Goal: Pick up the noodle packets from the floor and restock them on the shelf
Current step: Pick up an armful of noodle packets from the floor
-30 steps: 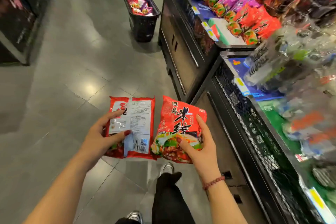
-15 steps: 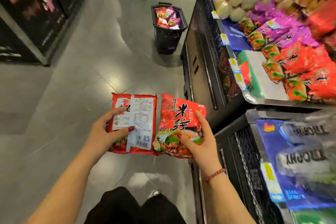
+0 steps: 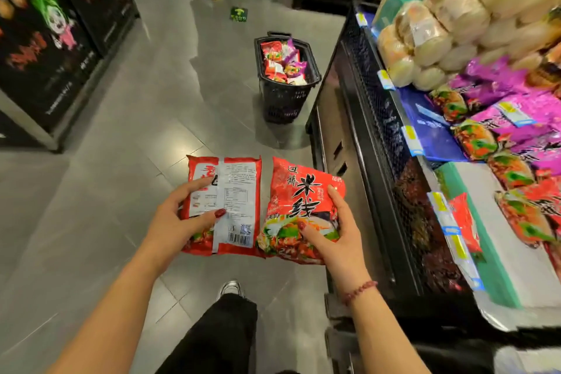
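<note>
By the left hand (image 3: pixel 179 222), at lower centre, a red noodle packet (image 3: pixel 233 188) is gripped back side up; a second red packet (image 3: pixel 303 188) is gripped beside it by the right hand (image 3: pixel 334 237). At upper centre, a black basket (image 3: pixel 282 106) of packets is set on the floor (image 3: pixel 121 176) beside the shelf (image 3: pixel 379 118).

A grey tiled floor (image 3: pixel 127 179) is seen, on which a black basket (image 3: pixel 283 100) filled with red and purple packets (image 3: pixel 280 62) is stood, with a green sticker (image 3: pixel 239 14) stuck down beyond the basket. Just right of the basket a black mesh-fronted shelf (image 3: pixel 373 94) is set. On it pale round packs (image 3: pixel 425 36) are piled level with the basket, purple packets (image 3: pixel 516 112) are laid nearer than the basket, and red packets (image 3: pixel 528 215) nearer again.
</note>
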A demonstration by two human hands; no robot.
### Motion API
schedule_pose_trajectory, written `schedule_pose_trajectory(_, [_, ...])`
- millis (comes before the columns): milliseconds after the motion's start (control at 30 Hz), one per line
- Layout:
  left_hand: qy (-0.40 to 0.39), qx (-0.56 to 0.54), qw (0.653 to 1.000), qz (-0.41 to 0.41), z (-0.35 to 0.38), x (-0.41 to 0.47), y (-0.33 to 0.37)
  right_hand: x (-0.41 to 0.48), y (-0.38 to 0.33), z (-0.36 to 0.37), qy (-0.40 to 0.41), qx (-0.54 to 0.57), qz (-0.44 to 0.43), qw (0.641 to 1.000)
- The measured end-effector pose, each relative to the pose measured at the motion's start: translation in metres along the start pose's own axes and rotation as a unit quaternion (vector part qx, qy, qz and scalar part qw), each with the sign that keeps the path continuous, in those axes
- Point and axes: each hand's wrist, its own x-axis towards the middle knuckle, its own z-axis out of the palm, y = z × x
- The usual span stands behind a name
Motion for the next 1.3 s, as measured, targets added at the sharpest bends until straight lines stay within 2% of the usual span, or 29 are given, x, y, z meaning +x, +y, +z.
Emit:
schedule_pose_trajectory(167, [-0.023,0.011,1.000,0.012,-0.016,0.104,0.036,0.090,-0.030,0.027,0.011,-0.003,0.001,1.000])
schedule_pose_trajectory(333, [-0.009,0.017,1.000,0.013,-0.016,0.186,0.054,0.176,-0.041,0.042,0.017,-0.006,0.018,1.000])
schedule_pose_trajectory(933, [0.021,0.018,0.999,-0.021,0.064,0.536,0.142,0.577,-0.085,0.042,-0.035,-0.020,0.023,0.999])
schedule_pose_trajectory(1300, [-0.015,0.032,0.998,-0.048,0.083,0.764,0.172,0.780,-0.089,0.073,0.014,-0.012,0.058,0.998])
